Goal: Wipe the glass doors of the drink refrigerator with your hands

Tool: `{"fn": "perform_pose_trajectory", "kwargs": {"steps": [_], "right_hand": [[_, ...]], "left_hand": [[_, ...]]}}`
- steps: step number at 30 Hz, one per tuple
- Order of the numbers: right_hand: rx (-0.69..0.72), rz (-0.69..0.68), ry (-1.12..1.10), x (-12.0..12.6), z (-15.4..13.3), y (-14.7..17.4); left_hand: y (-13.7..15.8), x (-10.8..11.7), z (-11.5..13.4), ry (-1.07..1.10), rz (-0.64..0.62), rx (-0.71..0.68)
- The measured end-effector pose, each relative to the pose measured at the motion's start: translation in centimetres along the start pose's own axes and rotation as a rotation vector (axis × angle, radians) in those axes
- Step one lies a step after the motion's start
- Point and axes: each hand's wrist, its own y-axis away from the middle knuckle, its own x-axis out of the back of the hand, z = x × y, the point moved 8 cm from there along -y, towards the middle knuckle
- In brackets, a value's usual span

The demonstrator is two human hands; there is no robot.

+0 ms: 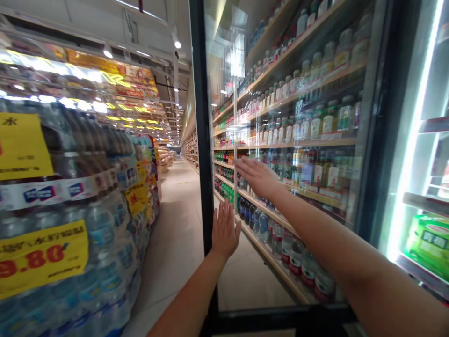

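A tall glass door (224, 276) with a black frame (201, 117) stands swung out in front of me. My left hand (225, 230) lies flat at the frame's left edge, fingers extended upward and nothing in it. Higher and to the right, my right hand (257, 177) is stretched out over the glass, palm down and slightly blurred; whether it touches the pane I cannot tell. Through the glass show wooden shelves (333, 142) with rows of bottled drinks (329, 117).
Shrink-wrapped water bottles (101, 229) are stacked at the left, with yellow price signs (42, 257). Between stack and door runs a tiled aisle (175, 201). At the right, a lit cooler (407, 178) holds a green package (430, 243).
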Motion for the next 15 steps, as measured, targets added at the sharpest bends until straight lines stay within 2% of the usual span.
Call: {"fn": "perform_pose_trajectory", "kwargs": {"steps": [1,2,3,4,7,8,9,10,13,14,15], "right_hand": [[-0.136,0.064,0.021,0.6,1.3,0.1],[-0.214,0.099,0.028,0.9,1.9,0.5],[-0.213,0.094,0.017,0.7,1.6,1.0],[-0.128,0.049,-0.007,0.1,0.6,1.5],[0.278,-0.140,-0.079,-1.8,-3.3,4.3],[0.317,-0.145,-0.074,-1.8,-3.4,5.1],[0.276,-0.110,-0.051,-1.5,-2.6,5.4],[0.169,-0.038,-0.013,-0.8,-1.2,5.6],[-0.243,0.221,0.099,1.3,3.0,6.7],[-0.299,0.255,0.109,1.4,3.3,7.3],[-0.280,0.239,0.100,1.1,2.9,7.7]], "left_hand": [[-0.1,0.0,0.0,0.003,-0.008,0.002],[-0.2,0.0,0.1,0.005,-0.016,0.003],[-0.3,0.0,0.2,0.007,-0.024,0.004],[-0.4,0.1,0.3,0.009,-0.030,0.002],[-0.7,0.2,0.5,0.012,-0.033,-0.015],[-1.0,0.2,0.4,0.012,-0.031,-0.018],[-1.3,0.2,0.3,0.011,-0.029,-0.020],[-1.7,0.1,0.2,0.010,-0.028,-0.020],[-3.0,-0.1,0.0,0.008,-0.027,-0.022],[-3.4,-0.2,0.0,0.007,-0.030,-0.026],[-3.8,-0.3,0.1,0.006,-0.033,-0.032]]}}
